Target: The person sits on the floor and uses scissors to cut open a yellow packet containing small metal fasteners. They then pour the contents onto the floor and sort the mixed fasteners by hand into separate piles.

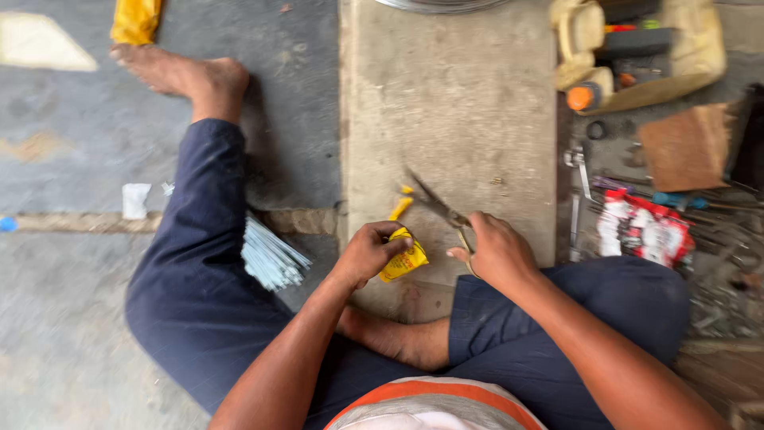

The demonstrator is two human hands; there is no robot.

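Note:
My left hand grips a small yellow packet over my lap, near the front edge of a concrete slab. My right hand holds a pair of metal scissors, blades apart and pointing up-left just above the packet. A cut-off yellow strip and a smaller yellow scrap lie on the slab beside the blades. I sit on the floor in dark blue trousers, legs folded, one bare foot stretched out to the upper left.
A bundle of thin light-blue rods lies beside my left thigh. To the right are a red-and-white packet, scattered tools, a brown cardboard piece and a cream tray of tools. A yellow cloth lies top left.

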